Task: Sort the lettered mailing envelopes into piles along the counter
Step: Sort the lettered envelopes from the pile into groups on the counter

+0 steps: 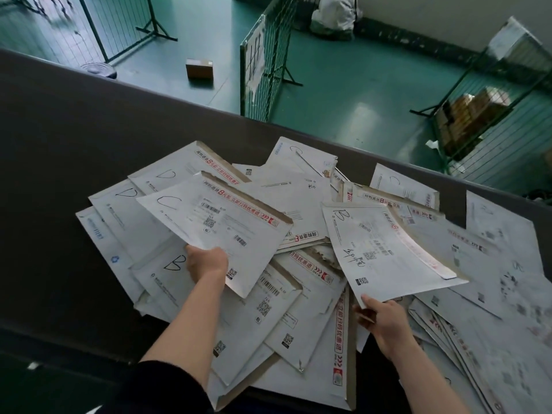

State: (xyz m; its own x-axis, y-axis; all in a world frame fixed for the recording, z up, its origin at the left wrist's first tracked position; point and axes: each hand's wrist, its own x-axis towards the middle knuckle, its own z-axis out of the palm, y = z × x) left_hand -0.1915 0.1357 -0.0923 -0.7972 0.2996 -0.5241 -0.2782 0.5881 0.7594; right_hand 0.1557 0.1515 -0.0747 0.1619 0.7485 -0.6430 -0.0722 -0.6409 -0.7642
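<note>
Left hand [206, 261] is gripping the C envelope [218, 225] at frame centre, long axis running toward lower right. Right hand [385, 321] is pinching the B envelope [385, 246], likewise angled, both lifted over the heap [298, 309] on the counter [59, 138].

Hands [206, 261] [380, 321] lift C envelope [215, 222] and B envelope [385, 249].

A cardboard box [199, 68] sits on the green floor [343, 94] among wire racks [263, 67], one seemingly stocked.

envelope heap [301, 309] on counter [59, 138] | cardboard box [199, 68] on floor behind
</note>
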